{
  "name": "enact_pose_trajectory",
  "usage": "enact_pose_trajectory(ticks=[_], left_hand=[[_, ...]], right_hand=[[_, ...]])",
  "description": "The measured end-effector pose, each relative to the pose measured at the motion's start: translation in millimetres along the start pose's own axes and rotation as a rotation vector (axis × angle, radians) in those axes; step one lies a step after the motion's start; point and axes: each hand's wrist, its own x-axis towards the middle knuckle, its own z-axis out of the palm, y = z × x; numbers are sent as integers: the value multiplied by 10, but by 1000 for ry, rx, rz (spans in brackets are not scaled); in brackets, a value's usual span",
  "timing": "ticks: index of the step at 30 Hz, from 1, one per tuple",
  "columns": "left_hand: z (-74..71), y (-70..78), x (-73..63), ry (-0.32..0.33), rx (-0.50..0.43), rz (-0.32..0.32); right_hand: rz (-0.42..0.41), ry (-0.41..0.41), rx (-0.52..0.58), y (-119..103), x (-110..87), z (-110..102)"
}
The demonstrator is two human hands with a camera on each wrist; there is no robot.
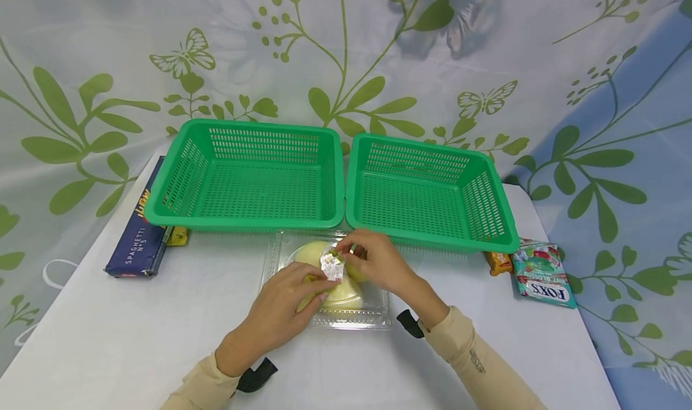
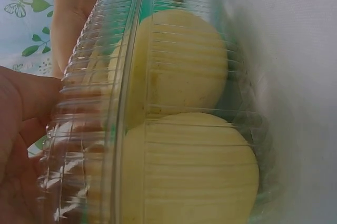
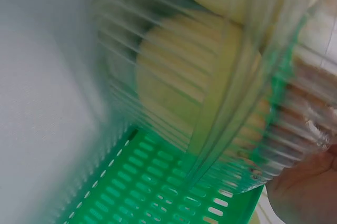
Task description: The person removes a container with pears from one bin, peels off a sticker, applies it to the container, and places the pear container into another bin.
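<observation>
A clear plastic clamshell box (image 1: pixel 351 323) lies on the table, holding several pale yellow round fruits (image 2: pixel 189 166) whose kind I cannot tell. On its lid is a small white and green label (image 1: pixel 332 267). My left hand (image 1: pixel 281 302) rests over the box's left side, fingers extended, with the fingertips at the label's lower edge. From the other side my right hand (image 1: pixel 378 263) pinches the label's upper right edge with bent fingers. Ribbed box walls stand in front of both wrist cameras, and the right wrist view is blurred.
Two green plastic baskets, a left one (image 1: pixel 245 224) and a right one (image 1: pixel 432 237), stand behind the box. A blue spaghetti pack (image 1: pixel 137 242) and a yellow packet (image 1: pixel 178 236) lie at left. At right are an orange packet (image 1: pixel 499 263) and a Fox's bag (image 1: pixel 542 273).
</observation>
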Motion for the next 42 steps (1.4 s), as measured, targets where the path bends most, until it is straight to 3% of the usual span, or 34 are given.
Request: enact_pose_trajectory(ticks=[25, 42], left_hand=[[12, -23, -5, -14, 46, 54], [24, -35, -2, -3, 37, 46]], right_hand=[[-28, 6, -54, 28, -30, 65], [36, -45, -105, -26, -72, 50]])
